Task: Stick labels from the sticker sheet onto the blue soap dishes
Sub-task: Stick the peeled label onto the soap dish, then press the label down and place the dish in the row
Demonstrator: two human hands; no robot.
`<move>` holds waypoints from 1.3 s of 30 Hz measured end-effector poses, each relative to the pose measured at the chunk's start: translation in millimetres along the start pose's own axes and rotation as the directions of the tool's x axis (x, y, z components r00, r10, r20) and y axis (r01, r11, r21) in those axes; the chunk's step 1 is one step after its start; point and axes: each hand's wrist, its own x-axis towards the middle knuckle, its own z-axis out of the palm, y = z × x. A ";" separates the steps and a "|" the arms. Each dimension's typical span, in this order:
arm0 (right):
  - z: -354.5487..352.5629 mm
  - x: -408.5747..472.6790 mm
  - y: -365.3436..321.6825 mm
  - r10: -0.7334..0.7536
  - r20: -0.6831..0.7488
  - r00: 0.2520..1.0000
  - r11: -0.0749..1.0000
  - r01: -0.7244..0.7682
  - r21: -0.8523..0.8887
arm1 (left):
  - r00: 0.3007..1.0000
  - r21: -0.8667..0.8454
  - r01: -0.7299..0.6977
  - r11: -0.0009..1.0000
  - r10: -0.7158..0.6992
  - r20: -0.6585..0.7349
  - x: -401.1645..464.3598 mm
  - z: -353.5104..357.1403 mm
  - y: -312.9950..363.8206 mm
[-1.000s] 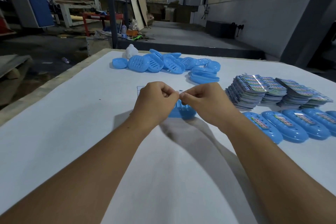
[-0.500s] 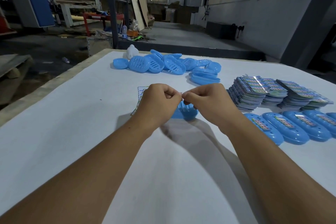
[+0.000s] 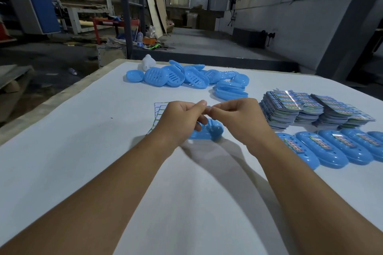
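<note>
Both hands meet above the middle of the table: the left hand and right hand have thumbs and forefingers pinched together tip to tip, seemingly on a label, though only a pale sliver shows between the fingertips and I cannot tell whether it is free of its backing. Such a label would be feather-light, limp and tacky on one side, apt to curl or stick to skin, so it is best held by its very ends and kept taut. Just below the hands a dish lies on the table, half hidden by the left fingers; whether they touch it is unclear. It looks like thin, stiff, smooth plastic, light enough to skid when pressed, so steadying its rim should help. Behind the left hand a sticker sheet shows only its gridded left part; the rest is covered. Toward the far edge sits a heap of bare dishes with a small white object of uncertain kind beside it. Near the right edge stand stacks of printed sheets, and in front of them a row of labelled dishes that runs out of view, so their count is unknown
</note>
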 end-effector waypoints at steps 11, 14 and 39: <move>-2.9 4.1 -2.0 0.147 -0.032 0.989 0.983 -0.142 0.115 | 0.989 0.136 -0.015 0.991 0.034 -0.142 10.8 -9.9 -9.9; -4.3 6.6 -0.5 0.174 -0.012 0.985 0.973 -0.170 0.158 | 0.992 0.134 -0.029 0.991 0.046 -0.121 11.4 -9.3 -11.5; 15.5 21.7 26.5 0.148 -0.081 0.986 0.929 -0.167 -0.331 | 0.971 0.729 -0.020 0.684 0.187 -0.149 10.2 -7.1 -19.8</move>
